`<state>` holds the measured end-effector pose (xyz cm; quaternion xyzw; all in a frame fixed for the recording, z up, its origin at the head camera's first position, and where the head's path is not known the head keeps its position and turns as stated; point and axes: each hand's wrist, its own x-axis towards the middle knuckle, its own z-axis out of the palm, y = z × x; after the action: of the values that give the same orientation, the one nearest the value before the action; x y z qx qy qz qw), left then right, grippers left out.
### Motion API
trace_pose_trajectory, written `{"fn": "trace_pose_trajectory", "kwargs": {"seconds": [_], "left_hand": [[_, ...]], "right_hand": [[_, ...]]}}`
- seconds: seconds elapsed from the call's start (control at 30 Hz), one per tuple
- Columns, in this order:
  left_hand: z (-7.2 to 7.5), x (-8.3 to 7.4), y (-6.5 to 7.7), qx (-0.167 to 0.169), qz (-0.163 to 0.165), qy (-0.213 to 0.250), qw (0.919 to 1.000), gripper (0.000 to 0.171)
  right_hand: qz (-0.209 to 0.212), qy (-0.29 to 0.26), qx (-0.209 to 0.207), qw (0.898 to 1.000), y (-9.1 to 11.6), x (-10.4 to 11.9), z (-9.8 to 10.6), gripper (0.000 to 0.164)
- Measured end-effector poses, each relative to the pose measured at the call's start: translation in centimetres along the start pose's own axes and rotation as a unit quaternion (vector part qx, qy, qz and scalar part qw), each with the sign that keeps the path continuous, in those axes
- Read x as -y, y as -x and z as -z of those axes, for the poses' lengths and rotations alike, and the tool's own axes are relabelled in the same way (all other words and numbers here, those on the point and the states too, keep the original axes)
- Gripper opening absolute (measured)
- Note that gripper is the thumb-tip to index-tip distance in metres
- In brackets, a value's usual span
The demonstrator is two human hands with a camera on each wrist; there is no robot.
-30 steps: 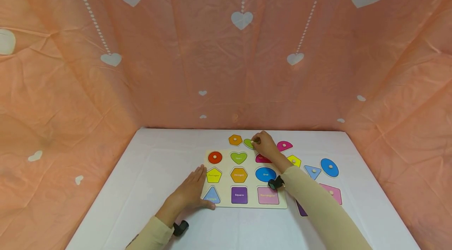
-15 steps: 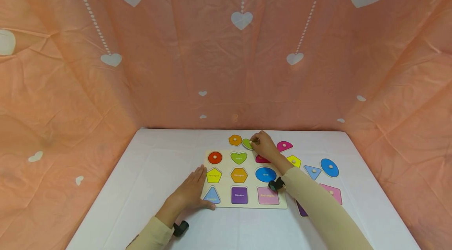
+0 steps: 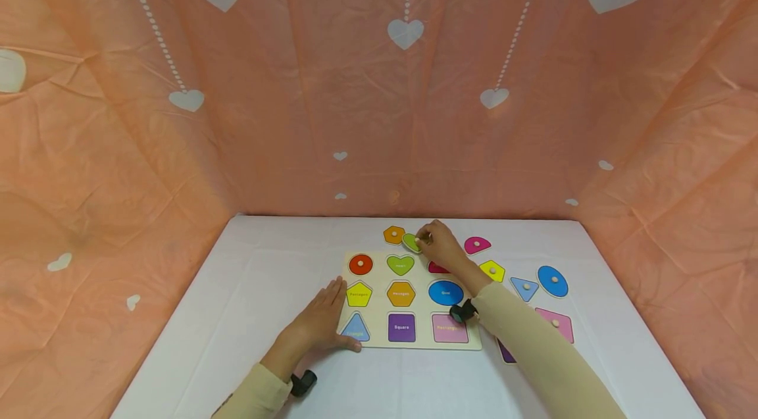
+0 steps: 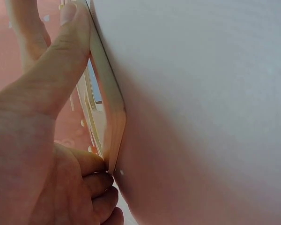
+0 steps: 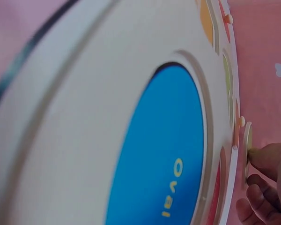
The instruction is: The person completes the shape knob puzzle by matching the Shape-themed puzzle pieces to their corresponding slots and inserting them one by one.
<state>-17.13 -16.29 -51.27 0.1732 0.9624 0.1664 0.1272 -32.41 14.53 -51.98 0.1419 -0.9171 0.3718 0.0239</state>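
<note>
A green heart puzzle piece (image 3: 410,243) is pinched by its knob in my right hand (image 3: 441,248), tilted just beyond the board's far edge. The right wrist view catches the piece (image 5: 247,147) edge-on between thumb and finger. My left hand (image 3: 316,317) lies along the left side of the cream shape puzzle board (image 3: 379,279), fingers straight, thumb (image 4: 61,61) at its near edge. A red circle piece (image 3: 360,264) sits in the board's far left recess. Nearest the heart piece is the printed green heart recess (image 3: 400,265); my right hand and forearm partly cover the half-circle recess.
An orange hexagon piece (image 3: 394,235) lies left of the heart piece. Right of the board are a magenta half-circle (image 3: 477,245), yellow pentagon (image 3: 492,270), blue triangle (image 3: 524,288), blue oval (image 3: 553,281), pink rectangle (image 3: 558,323) and a partly hidden purple piece (image 3: 506,351).
My right hand has shifted slightly left with the green heart piece, whose near edge has swung toward the board. The left hand and board stay put.
</note>
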Motion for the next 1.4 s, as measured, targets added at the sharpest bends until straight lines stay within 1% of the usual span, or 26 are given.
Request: {"fn": "trace_pose_trajectory", "kwargs": {"seconds": [0.17, 0.43, 0.67, 1.03, 1.4], "left_hand": [[0.0, 0.0, 0.0, 0.000, -0.001, -0.001, 1.0000, 0.136], [0.0, 0.0, 0.1, -0.001, -0.004, -0.006, 1.0000, 0.136], [0.0, 0.0, 0.1, -0.002, -0.004, 0.000, 1.0000, 0.135], [0.1, 0.0, 0.1, -0.002, -0.002, 0.000, 1.0000, 0.136], [-0.1, 0.0, 0.0, -0.002, -0.003, -0.003, 1.0000, 0.135]], "right_hand": [[0.008, 0.006, 0.002, 1.000, 0.2, 0.3, -0.1, 0.012], [0.013, 0.009, 0.017, 1.000, 0.6, 1.0, -0.4, 0.014], [0.035, 0.025, 0.018, 0.999, 0.9, 1.6, -0.6, 0.013], [0.037, 0.033, 0.027, 0.998, 1.6, 2.3, -1.0, 0.006], [0.049, 0.037, 0.040, 0.997, 1.9, 2.4, -1.6, 0.006]]}}
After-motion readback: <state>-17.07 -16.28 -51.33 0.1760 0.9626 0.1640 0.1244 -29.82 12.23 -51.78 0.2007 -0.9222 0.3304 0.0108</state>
